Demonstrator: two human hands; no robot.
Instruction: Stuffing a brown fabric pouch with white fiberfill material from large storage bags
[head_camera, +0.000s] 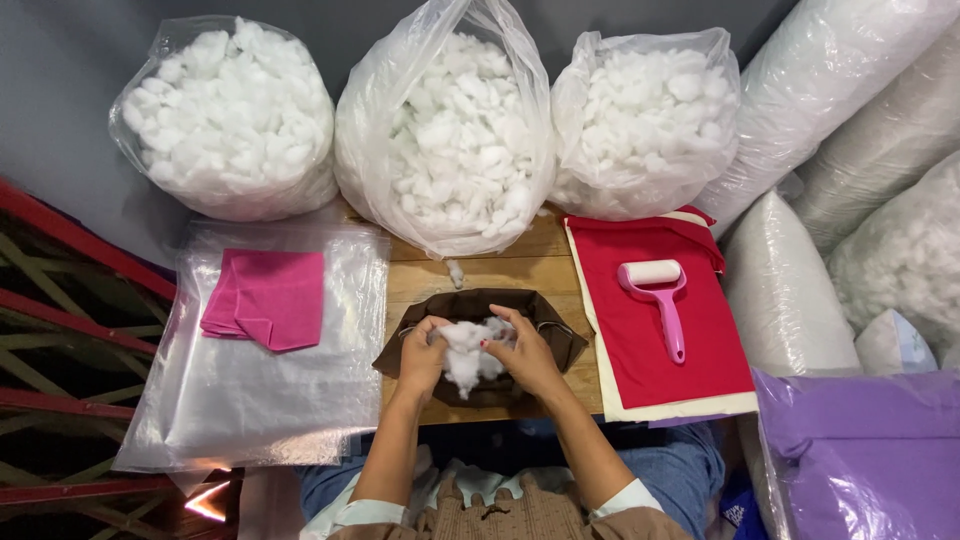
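A brown fabric cover (545, 318) lies open on the wooden table (520, 270) in front of me. My left hand (422, 355) and my right hand (522, 352) both grip a clump of white fibre stuffing (468, 352) at the cover's opening. The left hand pinches the clump's left side and the right hand presses it from the right. A small loose tuft of stuffing (455, 272) lies on the table just beyond the cover.
Three clear bags of white stuffing (235, 115) (455, 135) (645, 120) stand at the back. A folded pink cloth (265, 298) lies on clear plastic sheets (250, 390) at left. A pink lint roller (660, 295) rests on red fabric (690, 370) at right. Wrapped pillows (870, 250) pile at right.
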